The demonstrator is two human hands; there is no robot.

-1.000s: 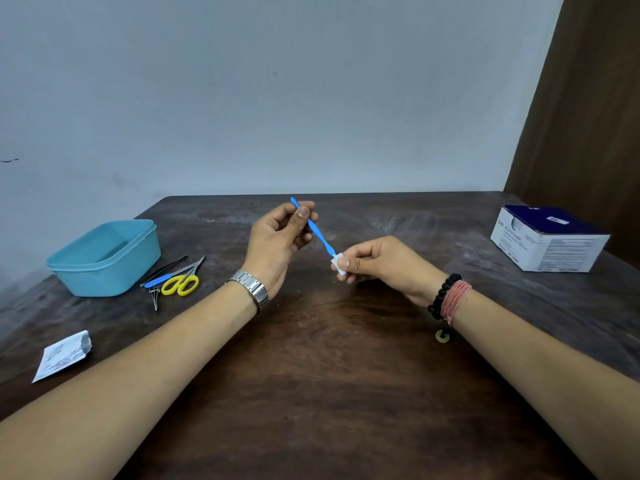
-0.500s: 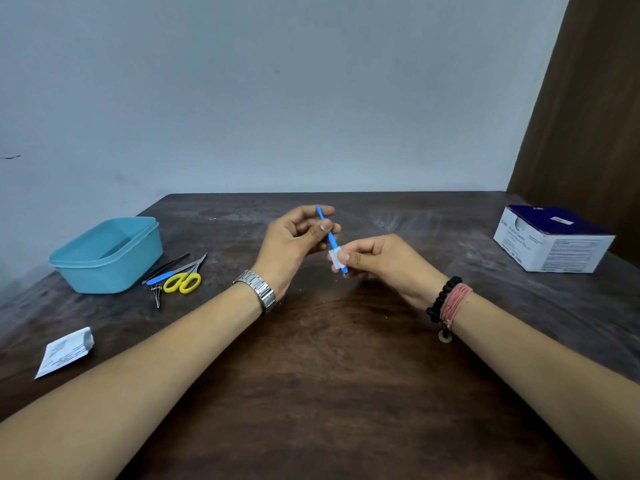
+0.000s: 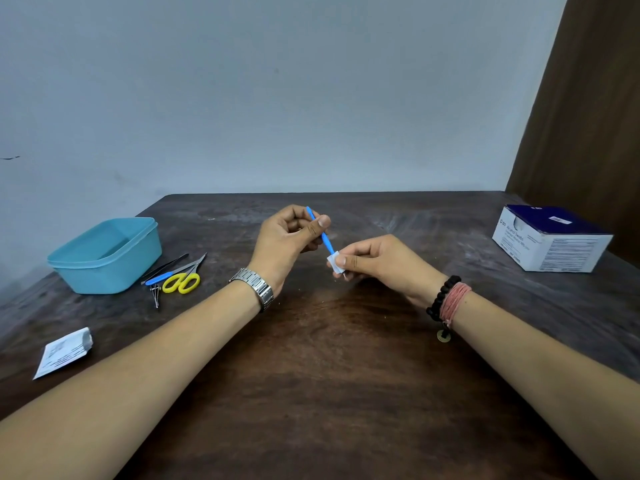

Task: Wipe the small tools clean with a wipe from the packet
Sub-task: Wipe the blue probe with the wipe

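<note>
Nearest the camera, above the dark table [image 3: 329,393], the right hand [image 3: 384,263] pinches a folded white wipe [image 3: 335,264] around the lower tip of a thin blue tool [image 3: 320,232], which the left hand [image 3: 287,237] grips by its upper shaft. If either pinch loosens, the slim stick could slip out. Farther left lie yellow scissors [image 3: 181,282], tweezers [image 3: 166,266], the torn packet [image 3: 64,351] and a teal tub [image 3: 104,254].

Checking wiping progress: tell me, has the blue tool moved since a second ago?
Yes. The blue tool swung upright, then tilted back, judged against the box.
</note>
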